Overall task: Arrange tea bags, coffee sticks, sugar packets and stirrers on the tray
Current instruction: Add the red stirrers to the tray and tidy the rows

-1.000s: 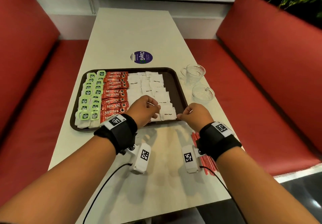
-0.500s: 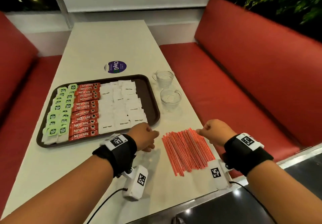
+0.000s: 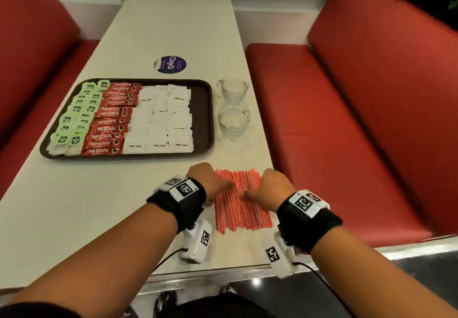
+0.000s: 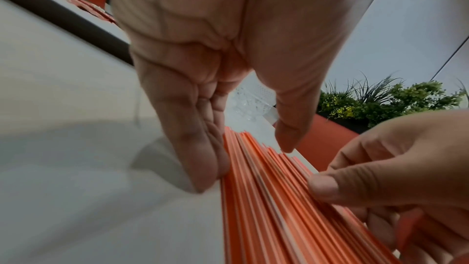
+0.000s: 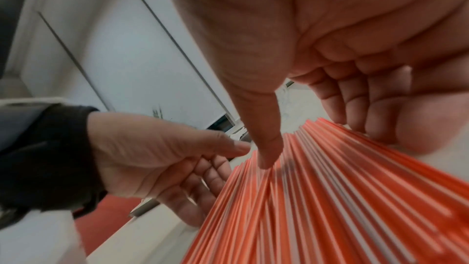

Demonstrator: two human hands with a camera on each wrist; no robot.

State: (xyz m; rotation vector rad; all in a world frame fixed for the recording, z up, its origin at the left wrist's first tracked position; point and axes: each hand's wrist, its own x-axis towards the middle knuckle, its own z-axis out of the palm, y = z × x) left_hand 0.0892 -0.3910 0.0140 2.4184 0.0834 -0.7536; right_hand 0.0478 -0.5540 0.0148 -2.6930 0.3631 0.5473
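A flat pile of red-and-white stirrers [image 3: 238, 203] lies on the white table near its front right corner. My left hand [image 3: 215, 186] has straight fingers [image 4: 198, 148] against the pile's left edge, thumb above it. My right hand [image 3: 262, 189] presses its thumb [image 5: 266, 152] on the stirrers [image 5: 330, 198] and curls its fingers round the right edge. Behind them the brown tray [image 3: 205, 119] carries green tea bags [image 3: 74, 119], red coffee sticks [image 3: 109, 122] and white sugar packets [image 3: 161, 124] in columns, with a bare strip along its right side.
Two glass cups [image 3: 231, 91] [image 3: 233, 123] stand just right of the tray. A round purple sticker [image 3: 169, 64] sits behind it. The stirrers reach close to the table's right edge [image 3: 269, 169]. Red benches [image 3: 347, 119] flank the table.
Both hands left the tray's front edge and came back to the stirrers. Half a second ago they were either side of the pile; now both touch it.
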